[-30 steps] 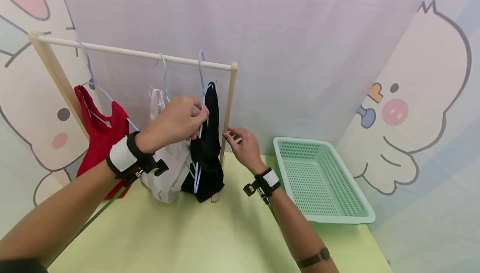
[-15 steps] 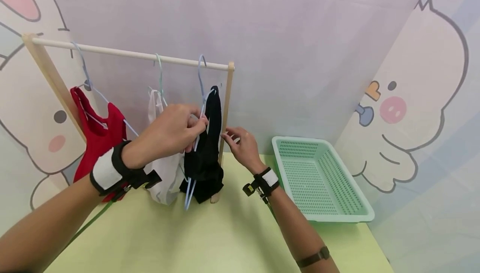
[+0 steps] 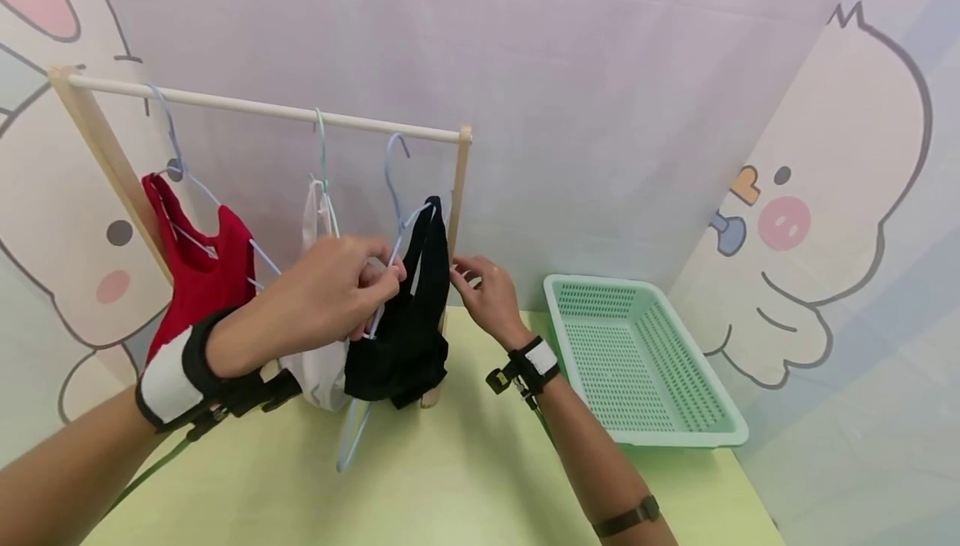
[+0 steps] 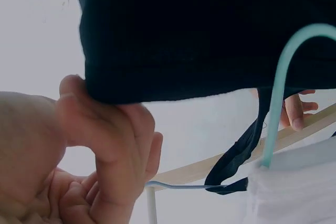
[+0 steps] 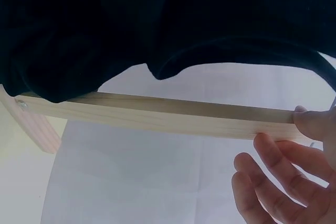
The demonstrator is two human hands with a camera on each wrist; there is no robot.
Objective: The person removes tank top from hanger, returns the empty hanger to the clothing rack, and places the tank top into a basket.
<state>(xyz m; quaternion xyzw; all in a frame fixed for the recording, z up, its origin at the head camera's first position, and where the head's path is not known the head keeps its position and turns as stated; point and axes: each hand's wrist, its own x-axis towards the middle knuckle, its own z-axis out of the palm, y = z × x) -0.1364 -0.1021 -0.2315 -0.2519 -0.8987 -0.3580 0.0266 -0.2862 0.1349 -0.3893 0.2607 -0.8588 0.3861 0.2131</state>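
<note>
The left hand (image 3: 330, 288) pinches a blue hanger (image 3: 395, 199) bearing a black garment (image 3: 397, 354), hook just below the rod (image 3: 240, 102); the right hand (image 3: 489, 298) pinches the wooden upright (image 3: 458, 187). Off right sits a green basket (image 3: 618, 363), mesh floor showing. The left hand partly hides a white garment (image 3: 324, 375).

Bright head view with soft shadows on the table (image 3: 427, 488), wrist views dimmer.
</note>
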